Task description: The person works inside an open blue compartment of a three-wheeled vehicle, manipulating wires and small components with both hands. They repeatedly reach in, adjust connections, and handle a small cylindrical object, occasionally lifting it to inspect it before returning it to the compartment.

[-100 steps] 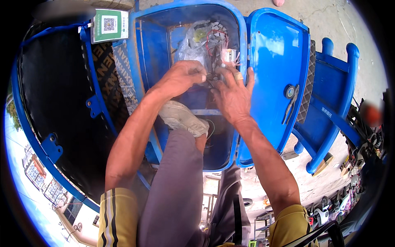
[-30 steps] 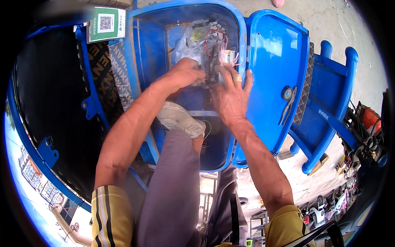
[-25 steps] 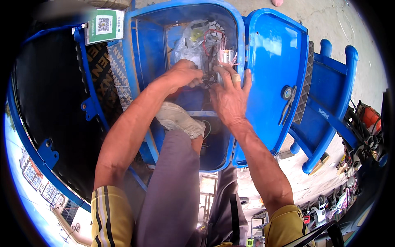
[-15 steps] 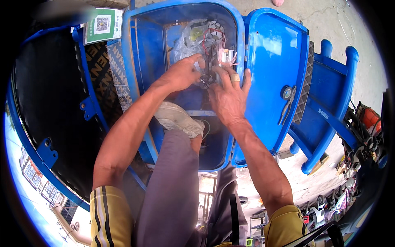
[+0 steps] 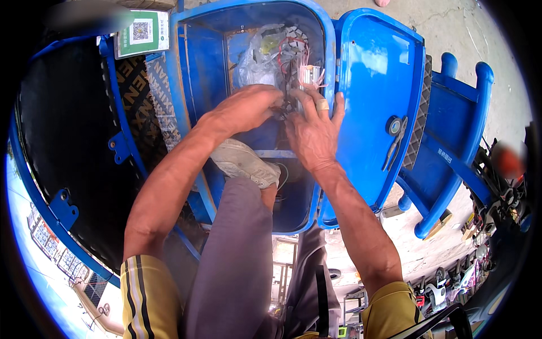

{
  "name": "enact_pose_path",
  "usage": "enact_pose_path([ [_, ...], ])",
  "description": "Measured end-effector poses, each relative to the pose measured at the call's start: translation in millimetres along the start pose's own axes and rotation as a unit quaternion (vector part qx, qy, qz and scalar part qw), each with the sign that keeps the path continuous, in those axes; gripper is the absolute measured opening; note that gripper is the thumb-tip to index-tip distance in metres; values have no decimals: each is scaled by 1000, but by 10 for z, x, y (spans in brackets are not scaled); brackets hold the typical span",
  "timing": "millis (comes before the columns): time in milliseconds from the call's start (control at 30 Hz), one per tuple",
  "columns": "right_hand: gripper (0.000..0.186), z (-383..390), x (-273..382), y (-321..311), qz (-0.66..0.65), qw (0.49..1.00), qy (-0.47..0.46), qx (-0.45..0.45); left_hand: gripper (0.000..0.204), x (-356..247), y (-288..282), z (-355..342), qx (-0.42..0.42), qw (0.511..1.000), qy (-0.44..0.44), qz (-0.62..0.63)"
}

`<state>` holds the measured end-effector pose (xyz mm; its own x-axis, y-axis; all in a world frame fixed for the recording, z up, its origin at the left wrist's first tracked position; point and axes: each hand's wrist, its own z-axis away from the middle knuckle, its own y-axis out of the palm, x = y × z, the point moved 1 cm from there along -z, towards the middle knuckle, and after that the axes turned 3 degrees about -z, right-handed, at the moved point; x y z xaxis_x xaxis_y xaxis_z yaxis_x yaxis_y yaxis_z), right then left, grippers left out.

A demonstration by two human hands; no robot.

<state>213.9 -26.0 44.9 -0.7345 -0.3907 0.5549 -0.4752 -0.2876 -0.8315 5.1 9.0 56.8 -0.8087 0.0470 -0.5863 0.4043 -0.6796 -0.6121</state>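
Both my hands reach into a blue metal box (image 5: 257, 11) and meet over a bundle of dark wires (image 5: 280, 114). My left hand (image 5: 248, 110) is closed, its fingertips pinched on the wires. Thumb and forefinger of my right hand (image 5: 313, 133) close on the same bundle, while the other fingers, one wrapped with a tan band, lie spread over a finned silver metal unit (image 5: 309, 74). Pink and red wires (image 5: 305, 57) run from that unit to several white connectors (image 5: 296, 38). The fingers partly hide the wire ends.
A clear plastic bag (image 5: 252, 66) lies in the box beside the wires. My shoe (image 5: 245, 161) rests across the box near a crossbar. On the open blue lid (image 5: 375, 85) are black tape (image 5: 393, 126) and pliers (image 5: 395, 148). A blue stool (image 5: 451, 118) stands to the right.
My left hand has turned and dropped slightly, its fingers coming down to the wires beside my right hand. The right hand stays nearly still.
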Motion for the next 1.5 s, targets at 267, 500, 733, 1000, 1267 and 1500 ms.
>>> enact_pose_path([
  [267, 13, 17, -34, 34, 12, 1000, 0, -1, 26, -90, -76, -38, 64, 997, 19, -46],
  [500, 11, 13, -18, 17, 3, 1000, 4, 10, 20, -60, 4, -37, 52, 995, 21, -87],
  [733, 12, 4, -12, 13, 13, 1000, 14, 18, 18, -53, 88, -35, 66, 996, -61, 3],
  [1000, 15, -3, -11, 17, 12, 1000, 14, 13, 18, -4, 122, -48, 46, 994, -40, 89],
  [1267, 15, -2, -7, 37, 22, 1000, 14, 5, 18, 98, 130, 23, 9, 994, 12, 106],
  [1500, 16, 5, -15, 53, 29, 999, 13, 11, 19, 22, 76, -81, 42, 997, -17, 68],
])
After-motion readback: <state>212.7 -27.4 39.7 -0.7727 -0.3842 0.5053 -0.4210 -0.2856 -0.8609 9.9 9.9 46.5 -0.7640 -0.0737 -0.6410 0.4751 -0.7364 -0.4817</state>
